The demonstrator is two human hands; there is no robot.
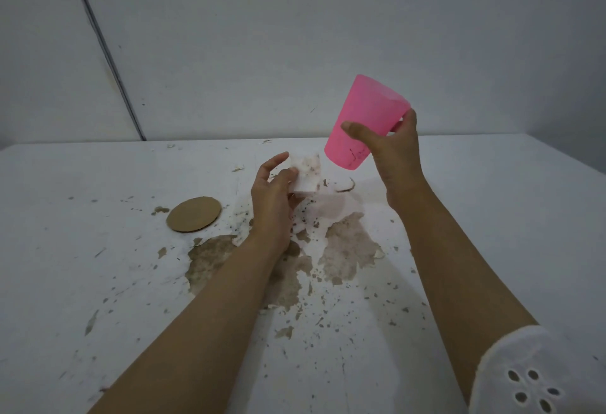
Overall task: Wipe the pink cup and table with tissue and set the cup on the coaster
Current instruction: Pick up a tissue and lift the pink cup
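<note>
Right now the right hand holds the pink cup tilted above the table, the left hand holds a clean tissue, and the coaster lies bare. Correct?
Not quite. The head view shows the tissue in the left hand is stained brown, not clean. The rest holds: the right hand holds the pink cup tilted above the table, and the coaster lies bare.

Handle of pink plastic cup [364,118] mostly hidden behind right hand [393,151]. Part of stained white tissue [310,170] lies under fingers [276,161] of left hand [272,198].
</note>
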